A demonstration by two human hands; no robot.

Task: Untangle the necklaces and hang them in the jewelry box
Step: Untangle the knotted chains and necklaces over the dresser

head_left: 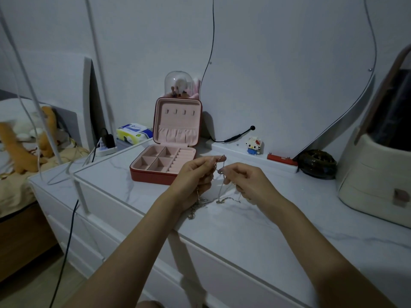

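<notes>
White marble-pattern bench (244, 230) stands against a pale wall, and the jewelry box (165, 165) waits open at about eleven o'clock from the hands, its lid hooks free, I think so each chain can go there directly. Both forearms reach forward, wrists raised. Left hand (195, 174) pinches one strand high between thumb and fingertips; right hand (246, 181) pinches another strand just beside it. Necklaces (219, 200) hang from both hands down onto the bench, still knotted together.

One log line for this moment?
phase: untangling | left hand: pinches necklaces | right hand: pinches necklaces | box: open, hooks bare
</notes>
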